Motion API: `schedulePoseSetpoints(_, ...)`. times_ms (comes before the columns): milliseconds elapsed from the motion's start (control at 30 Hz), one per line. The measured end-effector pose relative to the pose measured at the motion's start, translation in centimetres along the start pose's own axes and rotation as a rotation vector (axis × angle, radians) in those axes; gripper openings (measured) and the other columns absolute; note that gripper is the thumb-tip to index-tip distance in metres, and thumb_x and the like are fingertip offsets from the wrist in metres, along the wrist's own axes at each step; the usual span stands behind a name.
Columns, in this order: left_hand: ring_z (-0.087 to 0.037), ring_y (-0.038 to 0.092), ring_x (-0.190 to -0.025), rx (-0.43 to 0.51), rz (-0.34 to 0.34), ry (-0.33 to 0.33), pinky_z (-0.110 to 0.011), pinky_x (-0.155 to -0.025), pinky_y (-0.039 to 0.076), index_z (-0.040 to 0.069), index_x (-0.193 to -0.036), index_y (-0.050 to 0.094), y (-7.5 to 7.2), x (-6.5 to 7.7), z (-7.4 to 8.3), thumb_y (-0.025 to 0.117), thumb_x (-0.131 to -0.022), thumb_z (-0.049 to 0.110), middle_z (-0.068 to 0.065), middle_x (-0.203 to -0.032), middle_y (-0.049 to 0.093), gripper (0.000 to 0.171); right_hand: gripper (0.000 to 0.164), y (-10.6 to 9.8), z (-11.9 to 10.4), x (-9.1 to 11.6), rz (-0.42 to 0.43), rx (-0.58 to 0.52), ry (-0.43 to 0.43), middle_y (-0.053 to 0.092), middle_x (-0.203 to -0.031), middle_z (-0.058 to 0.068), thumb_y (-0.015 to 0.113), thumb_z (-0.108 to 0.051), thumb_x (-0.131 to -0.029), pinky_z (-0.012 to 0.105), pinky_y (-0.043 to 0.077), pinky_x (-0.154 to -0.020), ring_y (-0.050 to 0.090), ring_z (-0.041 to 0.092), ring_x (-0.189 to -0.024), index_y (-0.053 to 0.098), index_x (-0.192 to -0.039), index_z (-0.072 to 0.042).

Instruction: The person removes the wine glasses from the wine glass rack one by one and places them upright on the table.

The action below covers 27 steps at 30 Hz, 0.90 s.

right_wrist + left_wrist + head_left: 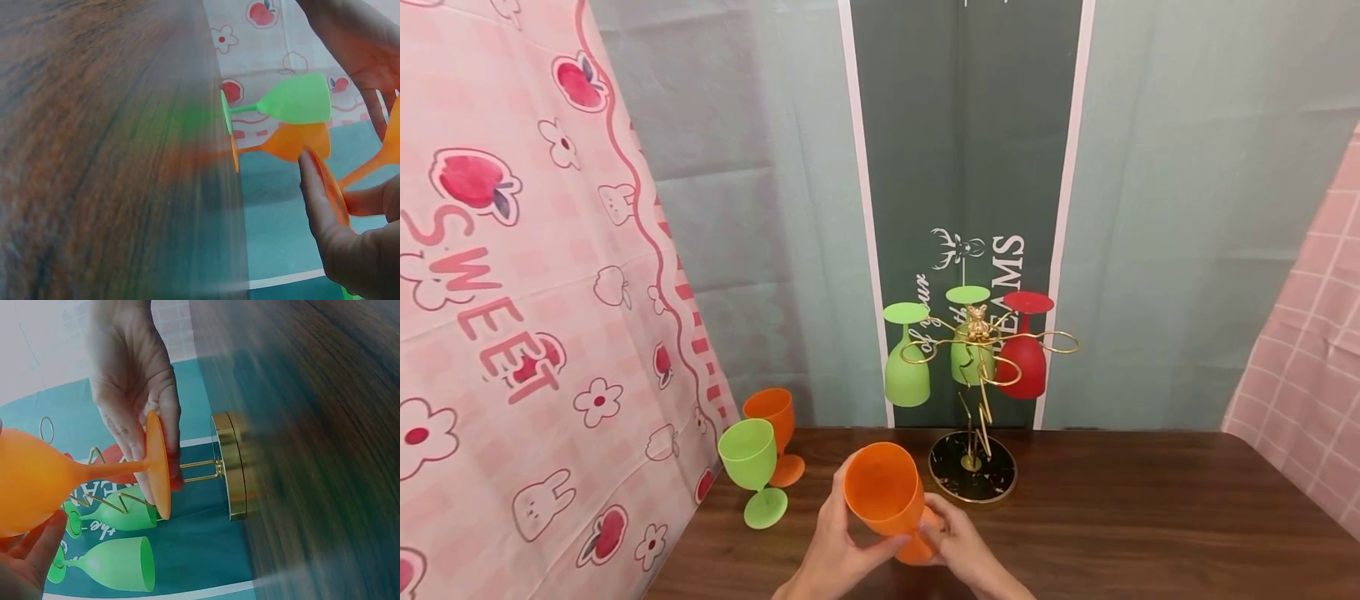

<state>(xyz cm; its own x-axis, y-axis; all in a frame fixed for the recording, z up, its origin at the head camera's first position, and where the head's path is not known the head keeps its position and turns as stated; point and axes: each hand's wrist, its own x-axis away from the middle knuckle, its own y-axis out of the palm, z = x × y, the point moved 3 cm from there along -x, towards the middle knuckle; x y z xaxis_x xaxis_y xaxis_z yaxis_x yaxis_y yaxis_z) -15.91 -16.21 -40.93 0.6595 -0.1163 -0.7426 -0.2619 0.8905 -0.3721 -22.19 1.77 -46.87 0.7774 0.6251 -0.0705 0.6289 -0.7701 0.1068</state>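
Note:
An orange plastic goblet (883, 487) is held above the table in front of me, its mouth tilted up toward the head camera. My left hand (835, 546) grips the bowl from the left side. With thumb and fingers, my right hand (961, 543) pinches the goblet's round foot (159, 465), as the left wrist view shows. Just behind the goblet stands a gold wire glass rack (976, 340) on a round black base (972, 483). Two green goblets (907, 375) (967, 295) and a red goblet (1028, 367) hang upside down from its loops.
On the table's left part, a green goblet (749, 454) and another orange goblet (778, 414) stand upright close together. The dark wooden table (1150, 508) meets a green printed cloth (1165, 250) at the back. Pink cloths (467, 333) hang at both sides.

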Motion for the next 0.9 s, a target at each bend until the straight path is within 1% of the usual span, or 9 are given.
schedulePoseSetpoints(100,-0.019,0.063,-0.117,-0.027,0.007,0.0,-0.034,-0.094,0.056,0.011,-0.155,0.034,-0.3,-0.3,-0.2,0.093,-0.075,0.019,-0.008,-0.14,0.059,0.1,0.05,-0.2,0.1,0.2,-0.008,0.037,0.015,0.068,-0.12,0.019,0.055,-0.006,-0.104,0.047,0.062,-0.087,0.072,0.026,-0.105,0.036,-0.146,0.012)
schedulePoseSetpoints(200,-0.018,0.065,-0.115,-0.067,0.045,-0.015,-0.033,-0.09,0.059,0.011,-0.155,0.034,-1.2,-0.7,-0.8,0.093,-0.075,0.02,-0.007,-0.138,0.061,0.1,0.051,-0.4,-0.1,0.4,0.012,0.109,0.012,0.064,-0.122,0.026,0.058,-0.006,-0.103,0.049,0.062,-0.086,0.07,0.032,-0.108,0.037,-0.145,0.013)
schedulePoseSetpoints(267,-0.018,0.066,-0.111,-0.075,0.097,-0.068,-0.032,-0.086,0.06,0.013,-0.155,0.034,-2.1,-1.0,-1.5,0.093,-0.075,0.02,-0.006,-0.134,0.062,0.1,0.047,-0.6,-0.2,0.5,0.039,0.172,0.002,0.063,-0.121,0.029,0.058,-0.006,-0.102,0.048,0.063,-0.082,0.07,0.034,-0.106,0.042,-0.142,0.012)
schedulePoseSetpoints(367,-0.018,0.067,-0.108,-0.084,0.187,-0.212,-0.03,-0.082,0.061,0.019,-0.155,0.033,-3.3,-1.2,-2.9,0.092,-0.076,0.02,-0.003,-0.131,0.063,0.099,0.039,-0.7,-0.5,0.5,0.071,0.253,-0.012,0.065,-0.118,0.03,0.06,-0.008,-0.102,0.043,0.063,-0.074,0.072,0.035,-0.101,0.052,-0.136,0.009)
schedulePoseSetpoints(433,-0.019,0.067,-0.11,-0.109,0.231,-0.297,-0.032,-0.086,0.061,0.019,-0.155,0.033,-3.9,-1.2,-3.8,0.092,-0.076,0.02,-0.004,-0.131,0.062,0.099,0.034,-0.7,-0.5,0.5,0.064,0.269,-0.019,0.068,-0.114,0.026,0.06,-0.008,-0.102,0.041,0.063,-0.071,0.073,0.035,-0.097,0.056,-0.131,0.008)
schedulePoseSetpoints(500,-0.021,0.066,-0.113,-0.161,0.257,-0.353,-0.037,-0.091,0.06,0.015,-0.155,0.031,-4.4,-1.1,-4.5,0.092,-0.076,0.021,-0.007,-0.132,0.061,0.099,0.031,-0.6,-0.5,0.5,0.049,0.267,-0.014,0.07,-0.111,0.024,0.059,-0.008,-0.102,0.04,0.063,-0.07,0.074,0.035,-0.095,0.058,-0.128,0.009)
schedulePoseSetpoints(600,-0.026,0.065,-0.117,-0.254,0.266,-0.407,-0.047,-0.097,0.056,0.01,-0.154,0.029,-4.7,-1.0,-5.4,0.092,-0.076,0.022,-0.012,-0.135,0.059,0.101,0.028,-0.6,-0.4,0.5,0.028,0.255,-0.014,0.071,-0.107,0.023,0.056,-0.008,-0.104,0.04,0.063,-0.07,0.075,0.035,-0.093,0.06,-0.125,0.01)
schedulePoseSetpoints(733,-0.034,0.064,-0.118,-0.358,0.271,-0.441,-0.056,-0.098,0.053,0.007,-0.153,0.029,-4.9,-0.9,-6.0,0.092,-0.076,0.024,-0.018,-0.135,0.059,0.101,0.027,-0.7,-0.5,0.5,0.025,0.243,-0.023,0.072,-0.105,0.026,0.055,-0.008,-0.105,0.04,0.064,-0.072,0.075,0.036,-0.091,0.061,-0.122,0.011)
schedulePoseSetpoints(900,-0.04,0.063,-0.116,-0.419,0.263,-0.476,-0.06,-0.094,0.053,0.005,-0.153,0.028,-4.7,-0.6,-6.5,0.089,-0.078,0.029,-0.022,-0.136,0.058,0.1,0.024,-0.7,-0.6,0.6,0.041,0.25,-0.028,0.073,-0.103,0.028,0.055,-0.006,-0.104,0.04,0.064,-0.071,0.076,0.033,-0.088,0.063,-0.118,0.012)
